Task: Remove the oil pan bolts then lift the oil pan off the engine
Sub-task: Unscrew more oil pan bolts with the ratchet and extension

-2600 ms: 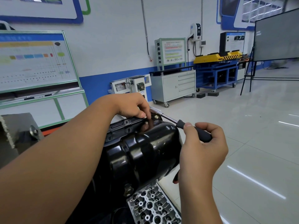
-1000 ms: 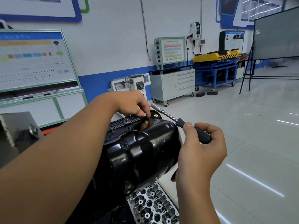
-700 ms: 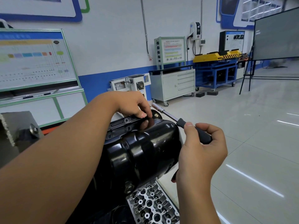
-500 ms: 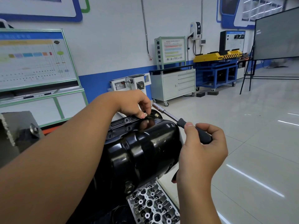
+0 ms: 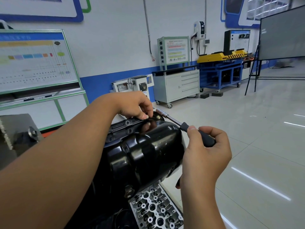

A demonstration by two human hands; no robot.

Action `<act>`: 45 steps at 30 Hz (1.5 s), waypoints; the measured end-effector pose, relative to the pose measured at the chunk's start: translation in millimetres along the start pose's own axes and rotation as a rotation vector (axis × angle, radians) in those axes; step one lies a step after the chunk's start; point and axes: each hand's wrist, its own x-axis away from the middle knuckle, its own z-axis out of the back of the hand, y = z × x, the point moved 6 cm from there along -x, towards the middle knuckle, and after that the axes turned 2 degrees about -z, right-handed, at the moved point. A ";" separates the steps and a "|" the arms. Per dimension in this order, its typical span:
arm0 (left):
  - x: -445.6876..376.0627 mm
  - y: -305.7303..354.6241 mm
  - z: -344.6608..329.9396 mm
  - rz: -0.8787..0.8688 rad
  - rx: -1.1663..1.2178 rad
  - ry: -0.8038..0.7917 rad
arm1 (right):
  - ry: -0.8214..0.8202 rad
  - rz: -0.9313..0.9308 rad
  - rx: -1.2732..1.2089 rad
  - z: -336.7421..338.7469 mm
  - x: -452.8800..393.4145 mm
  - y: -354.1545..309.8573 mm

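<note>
This is a vehicle training workshop. Wiring diagram boards [image 5: 35, 61] stand by the white and blue wall, with a grey tool cabinet [image 5: 178, 86], a yellow and blue test bench [image 5: 221, 70] and a glossy tiled floor [image 5: 257, 138].

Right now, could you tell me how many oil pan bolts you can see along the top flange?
2: one bolt seated at the flange's right end beside the driver socket, and one pinched in the left hand. Others may be hidden behind the arm and pan.
</note>
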 end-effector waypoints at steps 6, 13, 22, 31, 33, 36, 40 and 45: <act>2.1 -0.2 -0.4 0.011 0.016 -0.021 | -0.037 0.098 -0.006 -4.7 -1.1 -18.7; 3.1 -1.5 4.3 0.003 0.046 0.053 | -0.033 0.226 -0.022 -1.4 -6.6 -44.1; 6.2 -2.7 4.9 0.024 0.091 0.068 | -0.072 0.220 -0.030 -10.6 2.3 -38.8; 5.1 -3.3 3.0 0.117 0.161 0.067 | -0.159 0.271 0.109 -22.2 9.1 -39.7; 5.1 -3.7 2.9 0.139 0.173 0.071 | -0.168 0.251 0.097 -23.5 8.2 -37.4; 5.4 -3.9 2.5 0.156 0.193 0.073 | -0.188 0.258 0.122 -27.9 9.8 -37.1; 5.8 -4.7 2.0 0.161 0.210 0.071 | -0.198 0.284 0.167 -33.2 12.9 -39.3; 4.8 -6.5 2.4 0.164 0.221 0.077 | -0.140 0.311 0.129 -28.1 13.3 -39.9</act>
